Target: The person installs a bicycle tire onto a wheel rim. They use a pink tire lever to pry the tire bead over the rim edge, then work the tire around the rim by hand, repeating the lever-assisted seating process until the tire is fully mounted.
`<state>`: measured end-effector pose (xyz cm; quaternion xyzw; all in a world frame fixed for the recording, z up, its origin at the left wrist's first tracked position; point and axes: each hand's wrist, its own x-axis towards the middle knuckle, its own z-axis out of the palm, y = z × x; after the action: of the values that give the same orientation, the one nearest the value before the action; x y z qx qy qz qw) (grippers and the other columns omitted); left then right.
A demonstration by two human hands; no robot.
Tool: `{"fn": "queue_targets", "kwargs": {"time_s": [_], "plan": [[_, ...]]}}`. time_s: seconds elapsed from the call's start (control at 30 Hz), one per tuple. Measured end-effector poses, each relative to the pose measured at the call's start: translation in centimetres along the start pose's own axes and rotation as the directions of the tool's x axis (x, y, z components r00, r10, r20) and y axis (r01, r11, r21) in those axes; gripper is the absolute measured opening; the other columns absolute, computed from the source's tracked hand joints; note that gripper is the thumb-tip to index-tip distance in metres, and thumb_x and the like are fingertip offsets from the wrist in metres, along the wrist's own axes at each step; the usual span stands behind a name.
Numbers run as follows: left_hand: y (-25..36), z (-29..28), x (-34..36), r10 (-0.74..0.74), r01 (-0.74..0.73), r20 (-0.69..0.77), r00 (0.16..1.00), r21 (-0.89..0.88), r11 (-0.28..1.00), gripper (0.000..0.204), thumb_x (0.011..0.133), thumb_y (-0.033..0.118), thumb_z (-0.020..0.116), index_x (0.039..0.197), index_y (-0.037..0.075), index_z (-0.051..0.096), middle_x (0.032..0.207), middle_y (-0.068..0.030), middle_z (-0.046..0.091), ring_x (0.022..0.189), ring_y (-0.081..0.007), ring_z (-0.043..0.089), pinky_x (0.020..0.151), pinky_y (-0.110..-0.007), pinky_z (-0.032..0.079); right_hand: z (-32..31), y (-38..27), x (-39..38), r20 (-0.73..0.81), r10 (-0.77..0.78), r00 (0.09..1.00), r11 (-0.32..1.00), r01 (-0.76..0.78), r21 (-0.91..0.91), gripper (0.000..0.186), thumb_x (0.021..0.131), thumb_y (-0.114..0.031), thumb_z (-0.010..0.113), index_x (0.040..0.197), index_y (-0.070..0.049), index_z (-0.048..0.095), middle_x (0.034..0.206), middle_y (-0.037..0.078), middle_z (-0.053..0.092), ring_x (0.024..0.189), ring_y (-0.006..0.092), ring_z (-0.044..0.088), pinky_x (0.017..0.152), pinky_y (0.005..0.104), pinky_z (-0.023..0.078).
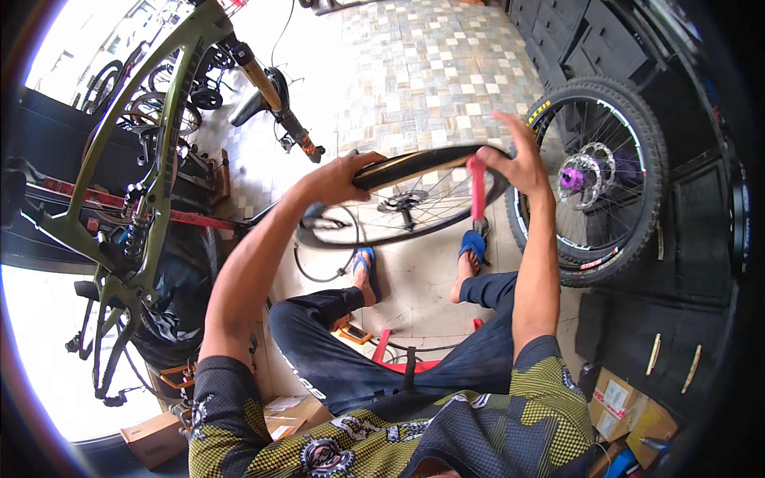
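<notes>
A bicycle wheel (406,236) with thin spokes, a central hub and a black, tan-edged tyre (430,163) tilts before me above my feet. My left hand (344,178) is closed round the tyre on its left side. A pink tyre lever (477,191) sticks down from the rim at the right. Beside the lever is my right hand (522,163), its fingers spread and its thumb touching the tyre edge by the lever's upper end. Part of the tyre is hidden by the left hand.
An olive bike frame (171,119) hangs on a red-armed stand (183,218) at left. A knobbly-tyred wheel (594,179) with a purple hub leans against dark cabinets (701,215) at right. A cable (307,279), cardboard boxes (617,402) and a red stool (410,366) are near me.
</notes>
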<state>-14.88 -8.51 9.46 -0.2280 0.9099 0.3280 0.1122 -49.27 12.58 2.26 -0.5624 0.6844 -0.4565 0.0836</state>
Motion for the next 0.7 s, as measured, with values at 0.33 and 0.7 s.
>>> {"fn": "queue_targets", "kwargs": {"time_s": [0.33,0.7], "plan": [[-1.1,-0.9,4.6,0.196,-0.164,-0.069,0.978,0.323,0.932,0.035,0.081,0.002,0.074,0.112,0.020,0.078,0.111,-0.0006,0.075,0.121,-0.0259,0.064,0.118,-0.048,0.036,10.5,-5.4,-9.1,0.719,0.003,0.695,0.553,-0.600,0.577,0.075,0.098,-0.044,0.080,0.154,-0.003,0.051,0.123,0.014,0.071,0.110,0.0209,0.070,0.098,0.0376,0.057],[0.7,11.5,-5.4,0.031,-0.032,-0.247,0.969,0.001,0.999,0.091,0.085,0.061,0.085,0.150,0.003,0.058,0.141,-0.0274,0.066,0.128,-0.0421,0.066,0.109,-0.049,0.053,14.6,-11.4,-10.7,0.383,0.359,0.851,0.365,-0.506,0.782,0.038,0.106,-0.036,0.062,0.125,-0.003,0.066,0.099,0.010,0.075,0.074,0.0141,0.071,0.065,0.0296,0.060]]}}
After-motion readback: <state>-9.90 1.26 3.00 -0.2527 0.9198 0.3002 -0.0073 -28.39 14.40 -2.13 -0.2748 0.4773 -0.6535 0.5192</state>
